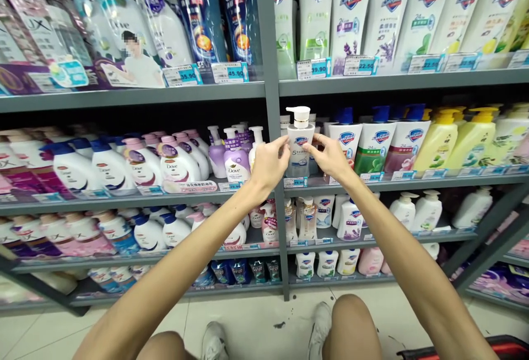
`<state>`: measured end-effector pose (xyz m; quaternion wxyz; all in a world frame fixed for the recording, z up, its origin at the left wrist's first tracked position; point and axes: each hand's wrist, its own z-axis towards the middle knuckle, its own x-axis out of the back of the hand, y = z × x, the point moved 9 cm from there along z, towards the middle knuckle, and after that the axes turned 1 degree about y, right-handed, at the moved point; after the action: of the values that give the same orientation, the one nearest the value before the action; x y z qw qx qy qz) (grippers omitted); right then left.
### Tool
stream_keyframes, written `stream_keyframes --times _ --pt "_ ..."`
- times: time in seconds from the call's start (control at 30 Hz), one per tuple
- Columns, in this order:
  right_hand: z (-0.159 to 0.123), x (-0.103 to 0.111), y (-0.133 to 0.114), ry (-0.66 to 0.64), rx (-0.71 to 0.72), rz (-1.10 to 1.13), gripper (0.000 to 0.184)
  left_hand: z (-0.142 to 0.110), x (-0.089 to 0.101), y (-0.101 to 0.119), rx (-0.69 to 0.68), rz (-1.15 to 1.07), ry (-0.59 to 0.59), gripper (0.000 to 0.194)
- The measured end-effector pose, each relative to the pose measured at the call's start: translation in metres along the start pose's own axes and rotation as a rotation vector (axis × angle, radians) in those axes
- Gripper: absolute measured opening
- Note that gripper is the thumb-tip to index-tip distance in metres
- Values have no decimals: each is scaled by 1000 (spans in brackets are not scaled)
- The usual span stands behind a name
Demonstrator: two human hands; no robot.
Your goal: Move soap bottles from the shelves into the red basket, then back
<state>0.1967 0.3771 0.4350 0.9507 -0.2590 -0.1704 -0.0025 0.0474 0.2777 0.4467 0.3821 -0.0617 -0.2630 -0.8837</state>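
A white pump bottle (298,150) with a blue shield logo stands at the front of the second shelf (372,185), just right of the grey upright post (270,128). My left hand (269,162) pinches its left side with thumb and fingers curled. My right hand (330,156) touches its right side, fingers bent around the bottle. Both arms reach forward from low down.
Shelves hold many bottles: Dove pump bottles (177,161) at left, blue-capped and yellow bottles (438,139) at right, Clear bottles (198,12) above. Price tags (312,68) line the shelf edges. My knees and white shoes (320,329) are over the tiled floor; a red basket rim (504,346) shows bottom right.
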Motion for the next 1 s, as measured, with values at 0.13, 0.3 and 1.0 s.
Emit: stream_keyframes --times 0.13,0.3,1.0 --pt "-1 -12 12 -54 -50 31 35 -6 19 8 5 -7 36 27" --pt "-2 -22 26 -42 -89 33 34 -20 47 -21 174 -17 125 21" --pt "-30 -46 35 -5 -227 -71 22 -57 -30 -79 816 -715 -541 83"
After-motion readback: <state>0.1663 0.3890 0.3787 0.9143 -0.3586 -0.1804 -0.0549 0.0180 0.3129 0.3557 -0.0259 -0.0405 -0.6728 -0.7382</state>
